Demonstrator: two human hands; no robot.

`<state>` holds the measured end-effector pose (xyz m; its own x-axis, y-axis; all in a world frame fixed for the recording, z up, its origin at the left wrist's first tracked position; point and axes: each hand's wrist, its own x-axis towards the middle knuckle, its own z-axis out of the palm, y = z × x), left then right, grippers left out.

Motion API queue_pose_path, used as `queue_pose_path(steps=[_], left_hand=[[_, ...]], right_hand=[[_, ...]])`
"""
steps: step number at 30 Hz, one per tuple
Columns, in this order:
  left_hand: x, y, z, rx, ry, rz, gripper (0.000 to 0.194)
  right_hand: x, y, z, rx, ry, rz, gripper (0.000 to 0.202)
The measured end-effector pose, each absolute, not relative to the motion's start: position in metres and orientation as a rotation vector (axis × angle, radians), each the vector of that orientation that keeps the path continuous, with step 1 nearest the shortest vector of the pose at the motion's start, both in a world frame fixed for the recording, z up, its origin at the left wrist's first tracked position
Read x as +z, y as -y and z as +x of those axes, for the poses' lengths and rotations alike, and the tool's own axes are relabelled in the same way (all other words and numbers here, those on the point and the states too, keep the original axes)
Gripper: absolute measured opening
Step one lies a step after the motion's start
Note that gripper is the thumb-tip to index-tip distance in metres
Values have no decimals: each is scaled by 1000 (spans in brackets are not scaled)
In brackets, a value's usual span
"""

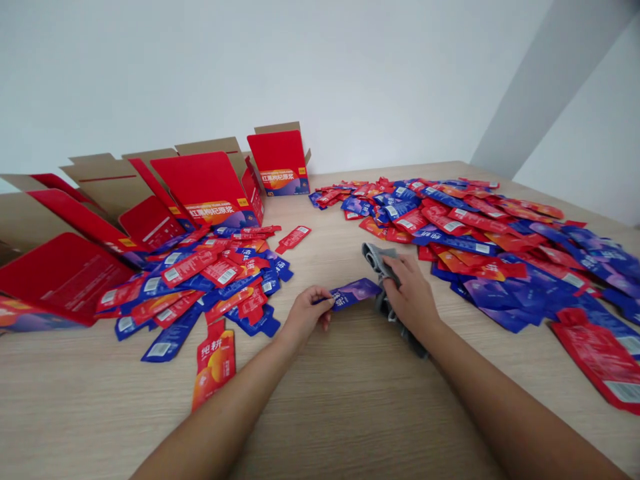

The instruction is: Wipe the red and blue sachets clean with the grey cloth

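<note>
Between finger and thumb, my left hand (309, 312) pinches one end of a blue-purple sachet (356, 293) near the middle of the table. My right hand (411, 297) is closed on a folded grey cloth (380, 257), which meets the sachet's far end. Part of the cloth hangs below the fingers, and the palm hides the rest. Left of my left hand lies a heap of red and blue sachets (200, 273). A single red sachet (215, 363) lies by my left forearm.
Open red cartons (200, 177) stand along the left, with another red carton (280, 163) at the back by the wall. A wide pile of red and blue sachets (480, 233) spreads over the right side. One large red sachet (597, 353) lies near the right edge.
</note>
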<state>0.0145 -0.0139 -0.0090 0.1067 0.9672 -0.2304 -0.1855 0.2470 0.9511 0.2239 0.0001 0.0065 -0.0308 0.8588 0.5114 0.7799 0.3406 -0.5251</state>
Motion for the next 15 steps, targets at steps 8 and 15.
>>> queue_pose_path(steps=[8, 15], left_hand=[[-10, 16, 16, 1007, -1284, 1106, 23], [-14, 10, 19, 1055, -1287, 1195, 30]], right_hand=[[21, 13, 216, 40, 1920, -1479, 45], [11, 35, 170, 314, 2487, -1513, 50]])
